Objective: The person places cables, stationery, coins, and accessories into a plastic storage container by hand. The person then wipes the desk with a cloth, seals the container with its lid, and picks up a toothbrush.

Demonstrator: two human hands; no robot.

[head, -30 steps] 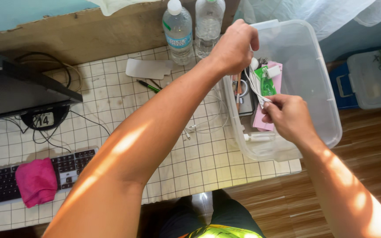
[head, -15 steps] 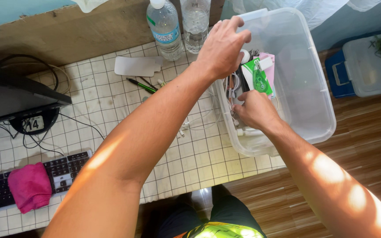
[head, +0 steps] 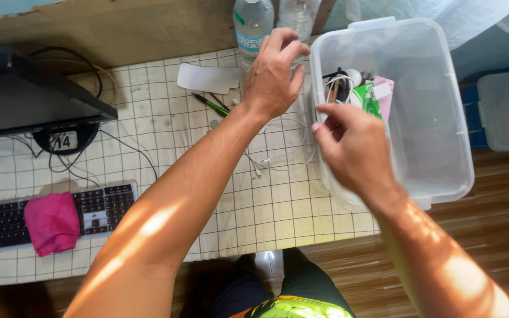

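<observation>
1. Far left: a black keyboard lies on the grid-patterned table, with a pink cloth draped over its keys. Behind it stands a dark monitor.
2. Centre: a green pen and a white card lie on the table near a water bottle. A thin white cable loops across the table toward the bin.
3. Left hand – raised above the table just left of the bin rim, fingers spread and loosely curled, nothing visibly in its grasp.
4. Right hand – poised over the near-left part of the clear plastic bin, fingers drawn together; whether it pinches anything cannot be told.
5. Bin contents – cables, a green-and-pink packet – lie just beyond the right hand, the nearer hand.
</observation>
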